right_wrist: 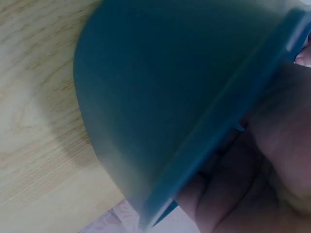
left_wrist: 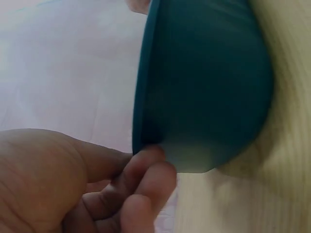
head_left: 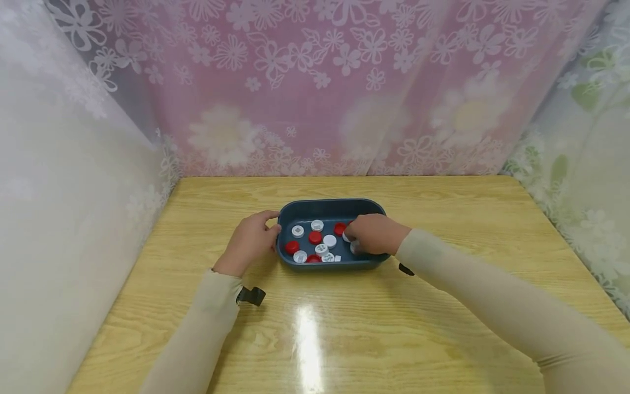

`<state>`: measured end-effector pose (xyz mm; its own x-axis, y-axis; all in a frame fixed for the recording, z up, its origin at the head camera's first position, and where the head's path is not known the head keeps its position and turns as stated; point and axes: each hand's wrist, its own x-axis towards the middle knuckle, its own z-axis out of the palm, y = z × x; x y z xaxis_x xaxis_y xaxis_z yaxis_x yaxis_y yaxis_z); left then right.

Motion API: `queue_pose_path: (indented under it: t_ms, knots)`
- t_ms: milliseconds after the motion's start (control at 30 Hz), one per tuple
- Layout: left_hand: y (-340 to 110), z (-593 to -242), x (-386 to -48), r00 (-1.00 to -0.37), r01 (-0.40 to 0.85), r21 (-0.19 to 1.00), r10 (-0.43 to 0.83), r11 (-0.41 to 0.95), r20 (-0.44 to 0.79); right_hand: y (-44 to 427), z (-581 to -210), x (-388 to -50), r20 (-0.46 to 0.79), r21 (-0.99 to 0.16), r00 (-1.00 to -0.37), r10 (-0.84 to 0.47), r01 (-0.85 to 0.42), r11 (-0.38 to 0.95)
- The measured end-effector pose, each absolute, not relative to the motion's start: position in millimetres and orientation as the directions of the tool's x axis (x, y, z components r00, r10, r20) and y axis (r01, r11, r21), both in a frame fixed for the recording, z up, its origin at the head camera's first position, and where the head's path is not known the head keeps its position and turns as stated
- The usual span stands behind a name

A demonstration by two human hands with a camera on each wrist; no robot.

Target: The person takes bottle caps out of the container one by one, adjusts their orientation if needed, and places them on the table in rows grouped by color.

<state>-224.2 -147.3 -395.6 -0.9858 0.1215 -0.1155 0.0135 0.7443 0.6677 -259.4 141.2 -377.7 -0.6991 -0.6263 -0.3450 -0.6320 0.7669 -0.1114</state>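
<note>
A dark blue, oblong plastic tub [head_left: 332, 265] with rounded corners sits on the table. In it lie several small round pieces like bottle caps, red ones [head_left: 315, 238] and white ones [head_left: 330, 241], a few with grey marks on top. My left hand [head_left: 251, 239] pinches the tub's left rim between thumb and fingers, as the left wrist view [left_wrist: 146, 179] confirms from close by. Over the right end, my right hand [head_left: 376, 234] reaches down inside with bent fingers, beside a white cap and a red cap. Its fingertips are hidden behind the tub wall [right_wrist: 160, 107] in the right wrist view.
A small white square bit [head_left: 337, 258] lies near the tub's front wall. The wooden table [head_left: 443, 328] reaches back to a pink flowered curtain [head_left: 315, 109], with pale hangings at the left [head_left: 74, 191] and right [head_left: 590, 180].
</note>
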Motion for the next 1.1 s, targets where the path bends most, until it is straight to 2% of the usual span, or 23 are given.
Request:
queue_pose_path:
  t_ms: [400, 633, 900, 1100]
  knots:
    - [-141.5, -392.1, -228.1, -0.986, -0.020, 0.624, 0.089, 0.781, -0.142, 147.0, -389.1, -280.0, -0.277, -0.047, -0.746, -0.605, -0.619, 0.784]
    - [-137.6, -391.0, -229.5, -0.987, -0.029, 0.621, 0.078, 0.783, -0.144, 150.5, -392.2, -293.8, -0.248, -0.008, -0.738, -0.627, -0.646, 0.763]
    - [-137.4, -392.4, -230.0, -0.988, -0.025, 0.609, 0.074, 0.792, -0.138, 151.5, -388.3, -302.2, -0.268, -0.049, -0.732, -0.626, -0.639, 0.768]
    - [-139.3, -391.6, -230.4, -0.989, -0.030, 0.611, 0.065, 0.791, -0.132, 155.4, -374.6, -303.7, -0.185, -0.100, -0.728, -0.660, -0.654, 0.750]
